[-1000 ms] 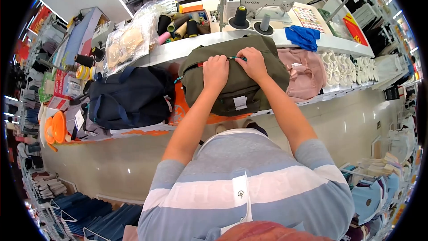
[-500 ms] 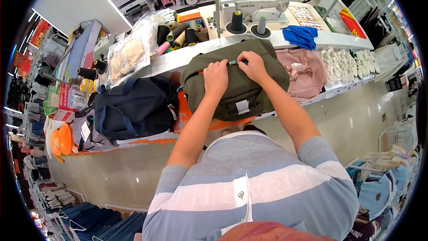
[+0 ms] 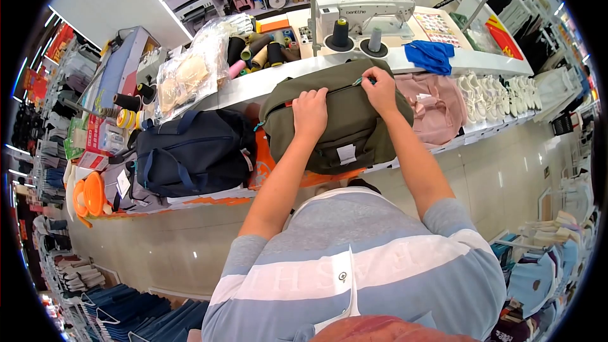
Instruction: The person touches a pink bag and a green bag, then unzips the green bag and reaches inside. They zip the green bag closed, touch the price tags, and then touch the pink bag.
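An olive green duffel bag (image 3: 342, 111) sits on the counter in front of me, a white tag on its near side. My right hand (image 3: 380, 94) pinches the zipper pull (image 3: 360, 81) near the right end of the bag's top; a bit of teal shows at the fingertips. Farther left, my left hand (image 3: 310, 114) grips the bag's top along the zip line, its fingers curled over the fabric. Left of that hand, a red bit shows in the zip opening, and a teal cord (image 3: 259, 126) hangs at the bag's left end.
A navy duffel bag (image 3: 190, 155) lies to the left, a pink bag (image 3: 434, 107) to the right beside white shoes (image 3: 484, 98). Behind stand a sewing machine (image 3: 367, 9), thread cones (image 3: 341, 35), a blue cloth (image 3: 429, 56) and a box of spools (image 3: 269, 50).
My right hand has moved right along the top of the olive bag with the zipper pull, away from my left hand. My left hand stays nearly in place.
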Motion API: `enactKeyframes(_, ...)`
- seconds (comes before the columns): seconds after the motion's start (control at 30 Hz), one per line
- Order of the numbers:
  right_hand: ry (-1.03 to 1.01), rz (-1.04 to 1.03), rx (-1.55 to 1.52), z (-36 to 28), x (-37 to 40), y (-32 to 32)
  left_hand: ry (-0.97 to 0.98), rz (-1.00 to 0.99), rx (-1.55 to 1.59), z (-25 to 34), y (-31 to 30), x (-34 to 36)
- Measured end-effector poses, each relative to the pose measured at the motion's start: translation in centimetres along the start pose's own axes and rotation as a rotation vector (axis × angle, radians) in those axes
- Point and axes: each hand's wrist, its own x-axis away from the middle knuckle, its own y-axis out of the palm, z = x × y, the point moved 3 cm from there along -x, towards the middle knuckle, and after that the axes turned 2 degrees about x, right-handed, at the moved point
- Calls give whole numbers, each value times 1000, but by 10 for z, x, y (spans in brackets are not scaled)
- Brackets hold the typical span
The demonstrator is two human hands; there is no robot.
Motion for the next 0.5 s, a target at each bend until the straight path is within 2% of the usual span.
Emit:
enactKeyframes(0.07,22,42,45,17,-4,-12,4,-2,-5,0,-1,0)
enactKeyframes(0.2,234,198,12,73,-1,-42,-1,-24,-22,-2,0,2)
enactKeyframes(0.23,310,222,10,104,5,-43,-2,-35,-28,-2,1,3)
enactKeyframes(0.5,506,254,252,157,45,-48,6,-64,-51,1,3,0)
